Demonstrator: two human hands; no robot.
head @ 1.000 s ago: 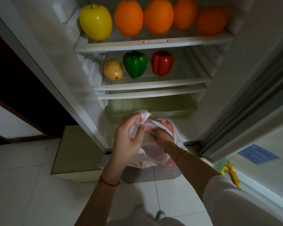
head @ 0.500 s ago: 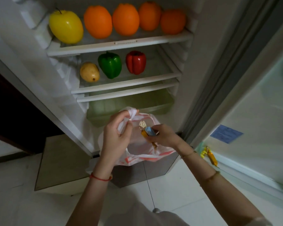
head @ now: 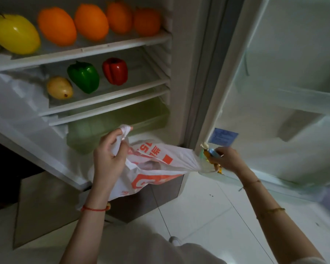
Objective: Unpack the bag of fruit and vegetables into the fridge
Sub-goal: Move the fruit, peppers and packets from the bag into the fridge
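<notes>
The white and orange plastic bag (head: 152,168) is held in front of the open fridge (head: 181,77), below its shelves. One handle is gripped by the left hand (head: 109,159); the other is stretched rightward to the right hand (head: 227,159), which is closed on a small orange and blue item (head: 211,155) beside the door (head: 286,92). Four oranges (head: 91,21) and a yellow fruit (head: 14,34) are seen on the top shelf, with a green pepper (head: 83,77), red pepper (head: 115,71) and mango (head: 59,88) beneath.

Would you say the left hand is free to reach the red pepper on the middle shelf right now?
Probably not: the left hand is shut on the bag handle, though nothing blocks the red pepper.
</notes>
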